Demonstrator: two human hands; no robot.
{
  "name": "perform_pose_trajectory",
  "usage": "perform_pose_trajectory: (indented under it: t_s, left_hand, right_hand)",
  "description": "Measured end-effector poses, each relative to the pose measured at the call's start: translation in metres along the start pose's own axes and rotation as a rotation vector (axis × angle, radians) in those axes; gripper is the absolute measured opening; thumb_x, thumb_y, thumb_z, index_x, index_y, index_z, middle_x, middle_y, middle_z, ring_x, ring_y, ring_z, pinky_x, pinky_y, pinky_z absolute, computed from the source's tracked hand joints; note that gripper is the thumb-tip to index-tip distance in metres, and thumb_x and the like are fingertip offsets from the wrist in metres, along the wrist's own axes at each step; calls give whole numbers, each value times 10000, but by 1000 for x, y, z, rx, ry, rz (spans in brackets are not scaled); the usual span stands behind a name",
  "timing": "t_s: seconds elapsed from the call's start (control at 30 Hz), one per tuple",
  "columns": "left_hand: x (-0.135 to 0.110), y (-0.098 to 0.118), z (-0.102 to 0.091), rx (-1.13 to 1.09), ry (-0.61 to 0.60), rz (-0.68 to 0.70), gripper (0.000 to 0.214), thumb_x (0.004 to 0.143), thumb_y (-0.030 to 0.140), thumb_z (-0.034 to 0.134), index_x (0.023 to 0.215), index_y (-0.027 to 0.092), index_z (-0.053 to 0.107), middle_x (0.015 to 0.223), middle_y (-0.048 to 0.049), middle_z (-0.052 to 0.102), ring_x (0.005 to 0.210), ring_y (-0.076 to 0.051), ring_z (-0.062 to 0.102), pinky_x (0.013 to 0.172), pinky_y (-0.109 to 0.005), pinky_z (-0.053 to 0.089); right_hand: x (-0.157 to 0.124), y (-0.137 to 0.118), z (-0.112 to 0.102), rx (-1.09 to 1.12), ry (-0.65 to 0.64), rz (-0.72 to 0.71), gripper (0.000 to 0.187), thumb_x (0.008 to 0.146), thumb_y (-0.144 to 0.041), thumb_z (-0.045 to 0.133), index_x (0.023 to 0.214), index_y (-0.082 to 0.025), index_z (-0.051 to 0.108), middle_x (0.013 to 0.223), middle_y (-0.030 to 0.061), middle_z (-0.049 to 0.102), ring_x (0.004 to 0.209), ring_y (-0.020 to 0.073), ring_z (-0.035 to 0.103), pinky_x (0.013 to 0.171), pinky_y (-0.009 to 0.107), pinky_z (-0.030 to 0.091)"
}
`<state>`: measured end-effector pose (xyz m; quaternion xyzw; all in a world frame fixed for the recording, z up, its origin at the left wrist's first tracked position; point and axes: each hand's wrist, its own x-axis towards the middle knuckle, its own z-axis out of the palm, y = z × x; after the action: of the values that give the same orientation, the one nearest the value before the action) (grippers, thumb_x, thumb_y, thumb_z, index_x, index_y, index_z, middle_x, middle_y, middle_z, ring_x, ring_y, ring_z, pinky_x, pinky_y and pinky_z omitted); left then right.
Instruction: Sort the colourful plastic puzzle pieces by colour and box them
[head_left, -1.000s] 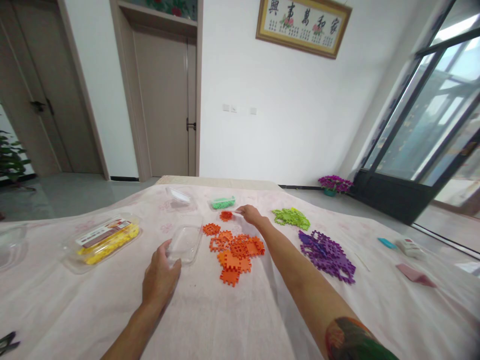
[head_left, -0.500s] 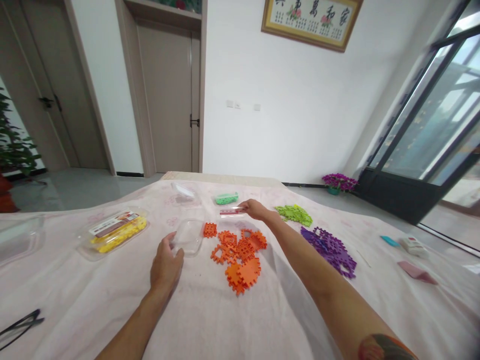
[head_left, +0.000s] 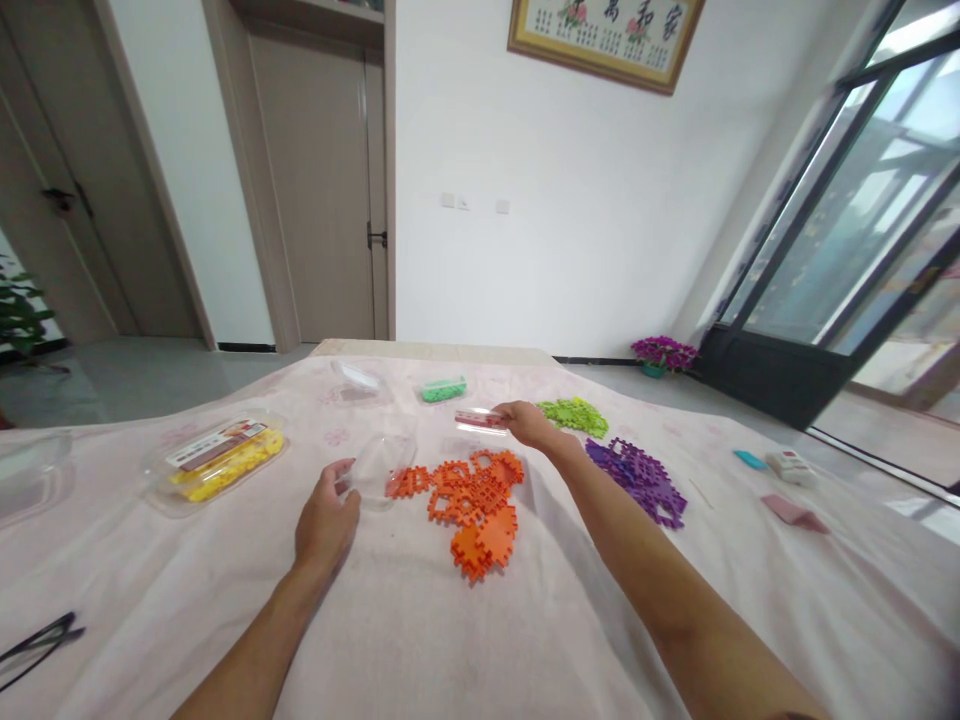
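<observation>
My left hand (head_left: 328, 517) has its thumb and fingers on the left edge of a clear plastic container (head_left: 373, 465), which is tilted over the cloth. Right of that container lie orange interlocking puzzle pieces (head_left: 471, 490), several overlapping in a loose heap. In my right hand (head_left: 531, 426) is a clear plastic lid (head_left: 480, 421) with a red printed label, held by its right end above and beyond the orange pieces. The fingers of the right hand are closed on the lid's edge.
Yellow pieces fill a lidded clear box (head_left: 225, 463) at left. Beyond are a clear box of green pieces (head_left: 443, 389) and another clear container (head_left: 358, 380). Lime pieces (head_left: 574, 416) and purple pieces (head_left: 637, 480) lie at right. Black glasses (head_left: 45, 640) rest at lower left.
My right hand has moved the lid slightly right, and its face now shows tilted. The container in my left hand has tipped up. The whole view has shifted a little.
</observation>
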<state>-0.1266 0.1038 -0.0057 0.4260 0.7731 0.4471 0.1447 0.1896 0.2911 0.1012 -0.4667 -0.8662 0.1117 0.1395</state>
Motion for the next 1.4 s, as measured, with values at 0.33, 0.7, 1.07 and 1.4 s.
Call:
perform_pose_trajectory:
  t_s: [0.33,0.7,1.07,1.4]
  left_hand:
    - [0,-2,3,-33,-115,121,464,841,232,555,1303,272,557,1305,-69,703,1131,-227,692,867,-320,513]
    - [-3,-8,11,-190,-211,176,542,783,265,635,1317,265,545,1362,-90,668,1155,-231,685,947,-347,528]
    - [-3,-4,2,-198,82,38,464,816,526,645,1170,232,581,1213,-102,688,1075,-270,696,915,-402,532]
    - [-16,5,-23,267,374,189,318,915,492,581,1083,232,653,1096,-91,589,1039,-272,608,897,-425,471]
  right_hand:
    - [-63,-21,15,-153,-29,116,286,967,-249,505,1122,-240,744,1101,72,769,986,217,696,781,264,444]
    - [-83,-8,17,138,110,211,270,880,-221,614,1115,-248,746,968,57,778,842,200,705,761,273,500]
    - [-101,54,72,648,539,589,530,762,-288,654,1262,-112,675,733,32,709,627,170,642,601,260,510]
    - [-105,63,80,127,673,481,397,925,-281,468,1204,-133,709,1269,171,668,1232,290,563,1108,449,387]
